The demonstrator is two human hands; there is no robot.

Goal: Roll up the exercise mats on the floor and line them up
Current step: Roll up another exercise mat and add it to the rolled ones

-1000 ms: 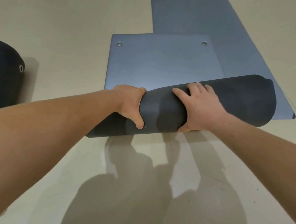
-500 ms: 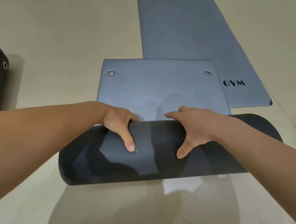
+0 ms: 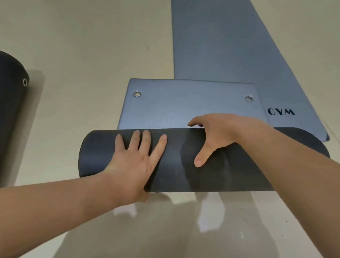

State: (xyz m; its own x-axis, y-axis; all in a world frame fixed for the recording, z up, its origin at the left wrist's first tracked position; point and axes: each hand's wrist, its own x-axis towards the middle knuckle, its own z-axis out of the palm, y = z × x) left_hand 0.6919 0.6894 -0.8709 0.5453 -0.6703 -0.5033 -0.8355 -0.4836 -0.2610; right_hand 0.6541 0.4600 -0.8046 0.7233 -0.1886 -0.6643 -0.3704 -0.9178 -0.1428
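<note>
The partly rolled exercise mat [image 3: 175, 167] lies on the floor [image 3: 81, 48] right in front of the person, its dark grey roll running left to right. The left hand [image 3: 137, 160] lies flat on top of the roll's left half, its 4 fingers [image 3: 145, 139] straight and slightly spread, reaching to the roll's far edge. The right hand [image 3: 221, 134] straddles the top of the roll near its middle: the thumb [image 3: 200, 160] is stretched down the near face, the other fingers hook over the far side, and the index finger tip shows above the flat part. Beyond the roll, the unrolled blue-grey end [image 3: 185, 108] lies flat with 2 metal eyelets [image 3: 137, 93] near its far corners. That end overlaps the near end of a second flat mat [image 3: 226, 44] printed with GYM [image 3: 281, 112]. At the left edge lies an already rolled dark mat [image 3: 6, 107]
</note>
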